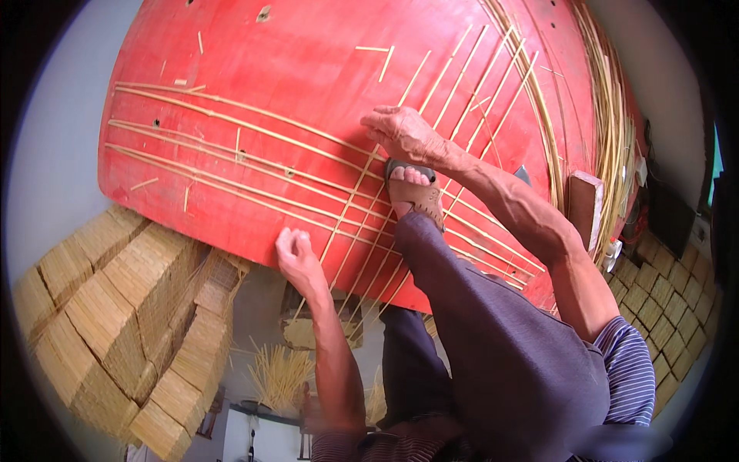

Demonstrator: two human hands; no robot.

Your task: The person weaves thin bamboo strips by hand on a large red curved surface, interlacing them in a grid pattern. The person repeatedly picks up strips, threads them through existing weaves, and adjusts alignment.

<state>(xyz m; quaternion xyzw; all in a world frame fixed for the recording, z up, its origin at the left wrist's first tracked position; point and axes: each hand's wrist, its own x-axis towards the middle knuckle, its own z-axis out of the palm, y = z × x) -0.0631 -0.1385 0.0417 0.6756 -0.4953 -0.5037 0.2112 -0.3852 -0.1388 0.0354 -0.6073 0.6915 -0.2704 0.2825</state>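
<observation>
Thin bamboo strips (208, 112) lie crossed in rows over the red board (315, 61), forming a loose grid at centre right. My right hand (396, 131) is above the grid, fingers curled closed by the upper crossings; what they hold, if anything, is hidden. My left hand (299, 258) is at the board's lower edge with fingers curled together, left of the grid; I cannot make out anything in it. My sandalled foot (416, 192) presses on the crossed strips, just under my right hand. A small dark pointed piece (520, 175) sits to the right, partly behind my forearm.
Long loose strips (604, 108) run along the board's right side, beside a reddish block (585, 208). Stacked bundles of cut bamboo (115, 308) fill the lower left, with more (670, 308) at the right. A pile of short sticks (281, 369) lies below the board.
</observation>
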